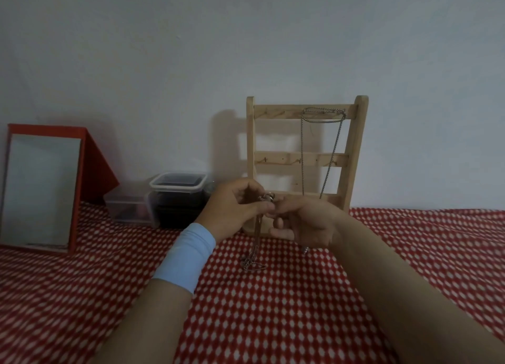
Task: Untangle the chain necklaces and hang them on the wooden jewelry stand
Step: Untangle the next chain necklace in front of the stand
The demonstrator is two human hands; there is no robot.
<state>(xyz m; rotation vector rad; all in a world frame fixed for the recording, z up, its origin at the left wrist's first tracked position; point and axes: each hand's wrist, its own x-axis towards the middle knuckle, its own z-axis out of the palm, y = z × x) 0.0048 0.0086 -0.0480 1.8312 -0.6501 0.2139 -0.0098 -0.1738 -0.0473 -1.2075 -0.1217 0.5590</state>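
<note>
Where the two hands meet in front of the wooden jewelry stand (251, 145), the detail is hard to read. The left hand (235, 208) and right hand (308, 221) both have their fingers (262, 205) curled in and pinch a small bright knot of metal at the top of the tangled chains (255, 243). How many strands are there cannot be told. They drop as a thin blurred line from the pinch and gather in a loose heap on the cloth (273, 309). A small metal end peeks out below the right palm, and whether it belongs to the same tangle cannot be told. The hands cover the lower rail and part of the base of the stand. One hung necklace (303, 150) is looped over pegs at the right of the top rail, its two sides running down to the lowest rail. A pale blue wristband (185, 257) wraps the left wrist.

The surface is spread with the red cloth, which bears white dots, and it runs out of view at both sides and below. At far left a red-framed mirror (41, 188) leans back, cut by the edge. Between it and the stand sit a lidded tub (177, 183) with dark contents and, just beside it, a low clear box (125, 208). A plain pale wall (246, 35) stands behind, carrying the stand's shadow.
</note>
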